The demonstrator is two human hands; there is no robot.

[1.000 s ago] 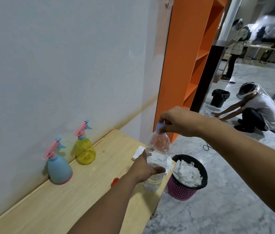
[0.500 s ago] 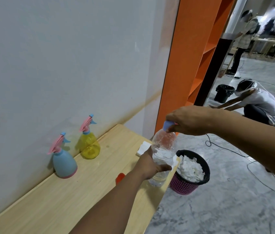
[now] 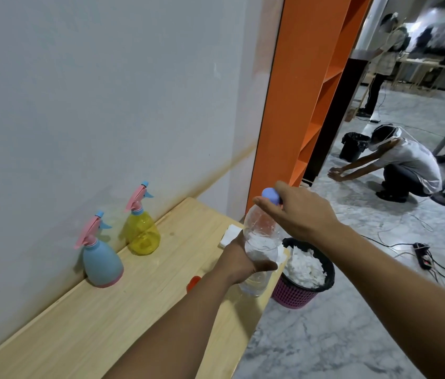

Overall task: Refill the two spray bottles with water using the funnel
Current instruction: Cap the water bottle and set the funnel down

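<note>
My left hand [image 3: 239,262] grips the clear water bottle [image 3: 260,246] around its body, held over the tabletop's [image 3: 139,310] right edge. My right hand [image 3: 296,214] pinches the blue cap [image 3: 271,196] at the neck. Blue spray bottle [image 3: 101,257] and yellow spray bottle [image 3: 141,228] stand along the back edge by the wall, triggers on. An orange object [image 3: 194,282], likely the funnel, peeks out behind my left forearm. Risks: squeezing the thin bottle as the cap frees would spill water over the edge; the cap could drop into the pink wastebasket [image 3: 302,289] below.
</note>
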